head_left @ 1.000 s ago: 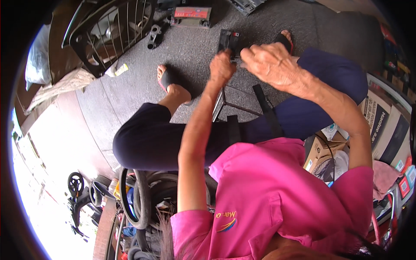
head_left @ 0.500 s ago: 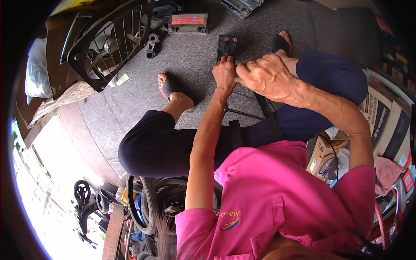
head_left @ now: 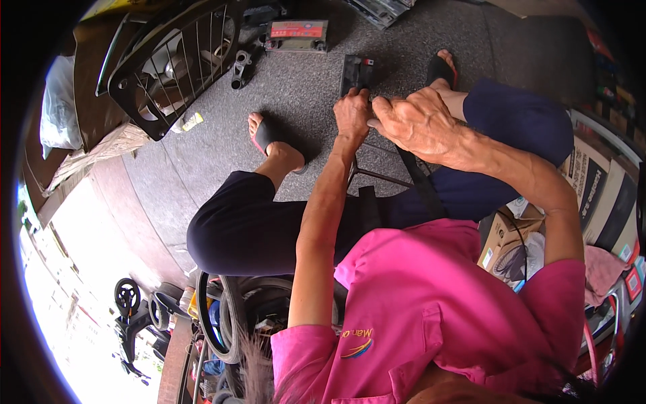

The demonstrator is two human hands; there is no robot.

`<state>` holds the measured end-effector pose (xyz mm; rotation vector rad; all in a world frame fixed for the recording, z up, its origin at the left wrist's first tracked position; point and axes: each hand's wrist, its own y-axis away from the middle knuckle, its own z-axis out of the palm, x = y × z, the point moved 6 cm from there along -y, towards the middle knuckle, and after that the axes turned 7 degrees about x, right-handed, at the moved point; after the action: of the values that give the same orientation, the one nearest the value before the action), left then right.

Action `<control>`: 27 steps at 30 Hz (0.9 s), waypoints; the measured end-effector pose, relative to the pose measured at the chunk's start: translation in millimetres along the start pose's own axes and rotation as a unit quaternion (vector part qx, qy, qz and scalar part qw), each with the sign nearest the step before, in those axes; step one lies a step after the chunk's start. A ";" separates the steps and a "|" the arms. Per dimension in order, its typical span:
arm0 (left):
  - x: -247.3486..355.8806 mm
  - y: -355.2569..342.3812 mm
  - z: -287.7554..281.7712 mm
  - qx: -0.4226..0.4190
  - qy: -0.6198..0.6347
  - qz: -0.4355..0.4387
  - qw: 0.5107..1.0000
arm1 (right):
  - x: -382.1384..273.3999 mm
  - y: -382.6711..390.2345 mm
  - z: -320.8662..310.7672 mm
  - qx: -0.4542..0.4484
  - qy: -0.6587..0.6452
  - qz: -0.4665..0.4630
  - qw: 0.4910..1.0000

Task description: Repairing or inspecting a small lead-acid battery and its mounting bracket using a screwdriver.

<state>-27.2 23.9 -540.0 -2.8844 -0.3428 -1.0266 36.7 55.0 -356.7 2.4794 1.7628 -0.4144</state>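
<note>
My left hand (head_left: 352, 116) is closed, its fingers curled downward at the near end of a black block-shaped battery (head_left: 355, 69) with a small red terminal tab. Whether those fingers grip the battery itself is hidden by the hand. Close beside it on the right, my right hand (head_left: 418, 124) is also closed, thumb and fingers pinched together toward the left hand. What lies in the pinch is hidden or too small to name. The battery is between my feet, beyond a thin dark metal frame (head_left: 380, 176) that shows partly below my hands.
A battery with a red label (head_left: 296, 34) lies farther off. At the far left are a black barred metal basket (head_left: 165, 74) and a dark metal part (head_left: 240, 71). Tyres (head_left: 232, 323) sit near my left side; cardboard boxes (head_left: 592, 182) stand at the right.
The whole view has shifted slightly. Both hands stay at the near end of the black battery, and the right hand's fingers have turned a little.
</note>
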 end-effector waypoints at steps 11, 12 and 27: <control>3.0 2.1 -9.4 -0.012 0.055 -0.011 0.998 | -1.0 -1.3 2.5 -0.049 0.001 0.024 0.999; -0.7 2.1 -6.3 -0.018 0.042 0.003 0.999 | -5.4 0.5 4.5 -0.062 0.021 0.003 0.998; 6.5 -1.2 0.0 -0.038 0.031 0.000 0.999 | -9.1 11.8 5.0 -0.007 0.022 -0.015 1.000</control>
<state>-22.5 26.3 -536.0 -2.9105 -0.3065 -1.1514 44.0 41.6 -360.3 2.4743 1.8147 -0.3513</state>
